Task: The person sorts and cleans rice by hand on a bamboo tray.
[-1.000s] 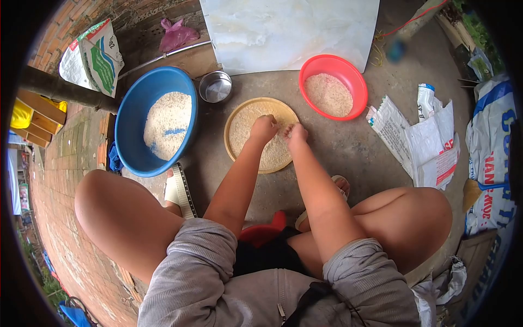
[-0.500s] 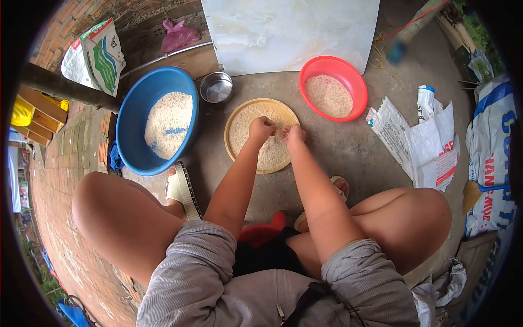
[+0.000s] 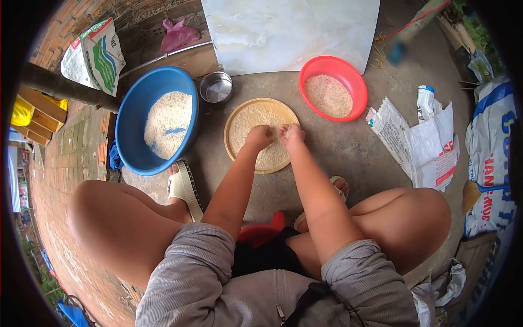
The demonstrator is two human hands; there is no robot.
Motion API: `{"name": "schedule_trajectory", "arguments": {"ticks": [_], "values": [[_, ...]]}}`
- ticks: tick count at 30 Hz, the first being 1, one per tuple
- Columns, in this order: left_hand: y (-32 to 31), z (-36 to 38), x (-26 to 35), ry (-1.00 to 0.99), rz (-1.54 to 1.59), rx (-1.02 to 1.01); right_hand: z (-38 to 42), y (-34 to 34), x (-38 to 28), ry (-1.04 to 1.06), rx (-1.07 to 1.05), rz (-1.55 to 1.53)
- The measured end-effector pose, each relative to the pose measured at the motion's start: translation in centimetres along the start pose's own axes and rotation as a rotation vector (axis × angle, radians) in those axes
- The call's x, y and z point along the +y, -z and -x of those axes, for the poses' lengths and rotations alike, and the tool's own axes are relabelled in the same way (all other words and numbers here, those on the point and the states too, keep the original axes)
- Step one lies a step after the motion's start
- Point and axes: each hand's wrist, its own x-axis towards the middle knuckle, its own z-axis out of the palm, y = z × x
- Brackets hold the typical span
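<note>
A round tan tray (image 3: 235,117) spread with white rice lies on the concrete floor in front of me. My left hand (image 3: 258,136) and my right hand (image 3: 292,135) rest side by side on the rice near the tray's middle, fingers curled down into the grains. Whether either hand pinches any grains is hidden by the knuckles. A blue basin (image 3: 131,117) with rice stands to the left, and a red bowl (image 3: 354,82) with rice to the upper right.
A small steel bowl (image 3: 216,87) sits between basin and tray. A white marble slab (image 3: 289,30) leans at the back. Printed sacks (image 3: 425,141) lie to the right, another sack (image 3: 95,54) far left. My bare knees flank a red stool (image 3: 261,231).
Both hands have slid a little toward me across the rice, from the tray's far half to its middle, and stay close together.
</note>
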Motion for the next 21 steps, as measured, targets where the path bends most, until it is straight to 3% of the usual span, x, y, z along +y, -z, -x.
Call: {"name": "schedule_trajectory", "arguments": {"ticks": [5,11,13,14,16,18,21], "values": [[-2.1,-0.2,-0.8,-0.038,-0.104,0.133,0.8,-0.3,-0.1,0.023,-0.005,0.069],[-0.5,0.0,-1.3,0.027,0.123,0.125,1.0,-0.4,0.3,0.010,-0.034,0.032],[0.4,-0.6,-1.4,0.333,0.662,0.093,1.0,-0.3,0.1,0.002,-0.022,0.049],[0.5,-0.9,-1.4,0.333,0.662,0.094,1.0,-0.3,0.0,-0.006,-0.011,0.068],[2.0,-0.9,0.3,0.292,1.024,0.125,1.7,-0.6,0.1,0.001,0.006,0.047],[2.7,-1.2,2.1,0.246,1.026,0.100,2.1,-1.2,0.5,0.008,0.021,0.023],[3.6,-1.6,4.5,0.132,0.717,-0.213,1.3,-1.7,1.4,0.002,-0.024,0.003]]}}
